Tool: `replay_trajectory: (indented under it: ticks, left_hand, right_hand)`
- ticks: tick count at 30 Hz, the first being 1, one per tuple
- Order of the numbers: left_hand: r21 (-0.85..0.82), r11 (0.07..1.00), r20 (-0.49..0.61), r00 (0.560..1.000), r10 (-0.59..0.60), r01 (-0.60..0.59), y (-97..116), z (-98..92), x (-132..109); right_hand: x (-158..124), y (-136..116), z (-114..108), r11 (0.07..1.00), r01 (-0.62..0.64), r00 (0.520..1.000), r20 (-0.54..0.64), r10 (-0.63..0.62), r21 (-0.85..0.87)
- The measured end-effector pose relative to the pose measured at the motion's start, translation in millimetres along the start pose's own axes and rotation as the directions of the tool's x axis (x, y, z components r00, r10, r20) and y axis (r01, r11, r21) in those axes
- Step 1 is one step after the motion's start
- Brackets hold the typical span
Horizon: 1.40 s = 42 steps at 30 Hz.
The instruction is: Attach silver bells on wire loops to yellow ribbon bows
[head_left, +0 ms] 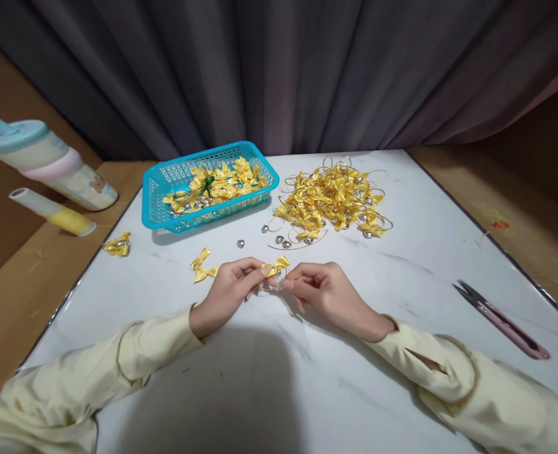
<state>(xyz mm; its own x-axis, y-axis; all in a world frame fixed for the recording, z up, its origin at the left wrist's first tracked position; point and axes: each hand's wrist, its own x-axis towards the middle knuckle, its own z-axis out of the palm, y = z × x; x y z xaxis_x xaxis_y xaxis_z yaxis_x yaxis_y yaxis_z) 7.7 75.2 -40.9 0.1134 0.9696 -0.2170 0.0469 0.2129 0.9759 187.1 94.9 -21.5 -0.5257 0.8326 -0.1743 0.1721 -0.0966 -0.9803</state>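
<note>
Between my hands is a yellow ribbon bow (282, 262) with a thin gold cord. My left hand (236, 287) pinches the bow between thumb and fingers. The fingertips of my right hand (323, 290) are pinched on the cord just right of the bow; a small silver bell appears to hang there, partly hidden by the fingers. Two loose yellow bows (204, 266) lie left of my left hand. Beyond my hands, a heart-shaped silver bell (240, 243) and a few more bells (282, 241) rest on the white marbled table (203, 391).
A blue basket (149, 195) holds yellow bows, bells and gold cords tied with green. Beside it is a heap of corded bows (330, 195). Pink thread snips (503, 321) lie at right. A tumbler (56, 164), a yellow thread spool (65, 217) and bundled bows (118, 244) are at left.
</note>
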Motion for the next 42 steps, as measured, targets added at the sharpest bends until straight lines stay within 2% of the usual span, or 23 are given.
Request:
replay_trajectory:
  ticks: [7, 13, 20, 30, 42]
  left_hand:
    - [-0.028, 0.999, 0.024, 0.999, -0.036, 0.037, 2, -0.6, 2]
    - [-0.118, 0.987, 0.088, 0.991, -0.096, 0.107, 9, -2.8, 6]
    - [-0.142, 0.979, 0.122, 0.984, -0.129, 0.146, 13, -3.8, 6]
    - [-0.130, 0.979, 0.127, 0.981, -0.144, 0.160, 15, -4.4, 6]
    - [-0.115, 0.983, 0.113, 0.985, -0.132, 0.145, 14, -3.1, 5]
  right_hand:
    - [1, -2, 0, 0.999, -0.011, 1.000, -0.002, 0.011, 0.033]
    - [1, -6, 1, 0.986, -0.077, 0.996, 0.046, 0.071, 0.151]
    - [3, -5, 0, 0.946, -0.130, 0.988, 0.116, 0.100, 0.297]
    - [3, -8, 0, 0.929, -0.157, 0.984, 0.131, 0.119, 0.335]
    - [2, -8, 1, 0.949, -0.130, 0.989, 0.102, 0.104, 0.289]
